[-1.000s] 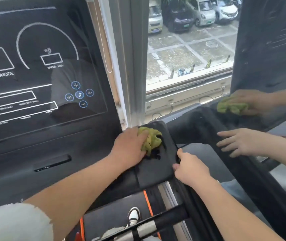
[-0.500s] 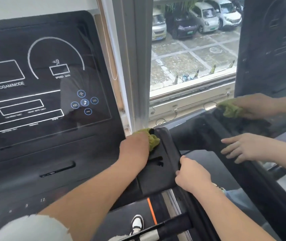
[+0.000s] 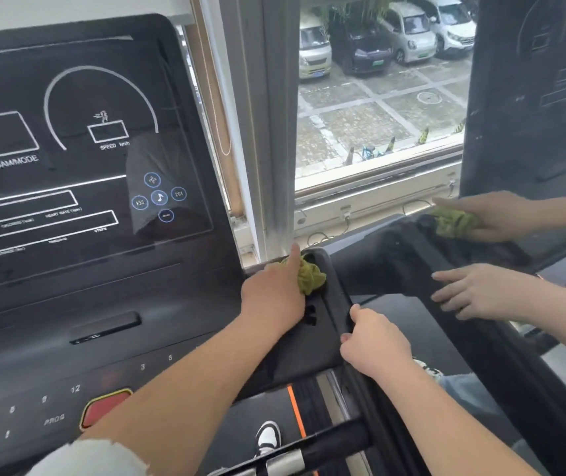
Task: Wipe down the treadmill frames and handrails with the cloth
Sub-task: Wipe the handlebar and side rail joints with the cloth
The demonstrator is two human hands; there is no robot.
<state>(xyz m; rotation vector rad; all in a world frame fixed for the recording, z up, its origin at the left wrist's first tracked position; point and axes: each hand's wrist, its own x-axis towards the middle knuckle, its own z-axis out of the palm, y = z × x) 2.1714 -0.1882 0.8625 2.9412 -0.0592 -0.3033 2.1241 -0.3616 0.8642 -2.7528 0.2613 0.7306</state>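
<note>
My left hand (image 3: 273, 295) holds a bunched green cloth (image 3: 312, 278) against the far corner of the black side tray (image 3: 295, 352) of the treadmill console. Its index finger stretches forward along the cloth. My right hand (image 3: 374, 345) grips the tray's right edge, where the dark frame (image 3: 371, 400) runs down. Below my arms a black and silver handrail (image 3: 323, 446) crosses the picture.
The dark console screen (image 3: 68, 166) fills the left, with a red button (image 3: 106, 408) below it. A window post (image 3: 271, 132) stands just behind the tray. A glossy panel (image 3: 532, 97) on the right mirrors both hands and the cloth. My shoe (image 3: 268, 438) stands on the belt.
My left hand has pushed the cloth away from me, from the middle of the tray to its far corner. My right hand has kept its hold on the edge.
</note>
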